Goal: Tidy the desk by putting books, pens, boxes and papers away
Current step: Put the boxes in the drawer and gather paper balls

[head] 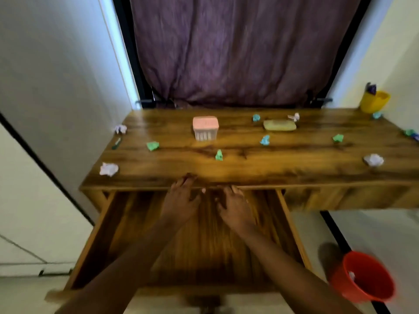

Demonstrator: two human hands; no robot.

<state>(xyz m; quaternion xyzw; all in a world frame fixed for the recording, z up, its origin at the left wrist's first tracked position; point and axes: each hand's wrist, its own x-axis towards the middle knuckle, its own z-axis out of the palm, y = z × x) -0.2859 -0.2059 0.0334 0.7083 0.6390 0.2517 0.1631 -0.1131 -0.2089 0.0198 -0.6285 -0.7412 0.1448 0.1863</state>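
1. Reaching into the open drawer (292, 227), the left hand (181, 200) and right hand (233, 207) lie side by side at its 12 o'clock end, under the front edge of the surface (249, 168). The fingers of both are loosely spread and hold nothing that shows. Blur hides whether the tips touch wood.
2. Crumpled papers, on the surface: white balls at 8 o'clock (108, 169) and 4 o'clock (373, 159), green ones near centre (219, 155) and at 10 o'clock (152, 146), a blue one at 1 o'clock (264, 140). Judged featherlight, soft and crushable. Pinch from above anywhere; several should fit in one hand.
3. Pink box (205, 128), upright at 11 o'clock of centre, lid on. Judged light, rigid and smooth. Take it by two opposite sides. Contents unclear.
4. Yellow case (279, 125), flat, at 1 o'clock, well apart from the box. Judged light. Lift it by the long edges.
5. Green pen (116, 143), at the 9 o'clock edge. Thin and likely to roll. Pinch it mid-barrel.
6. Yellow cup (374, 102), at the far 2 o'clock corner. It holds something dark purple that stands above the rim, too blurred to name.
7. Red bucket (362, 277), on the floor at 5 o'clock. One white scrap shows inside.
8. Drawer contents: only the wooden floor shows around the arms.
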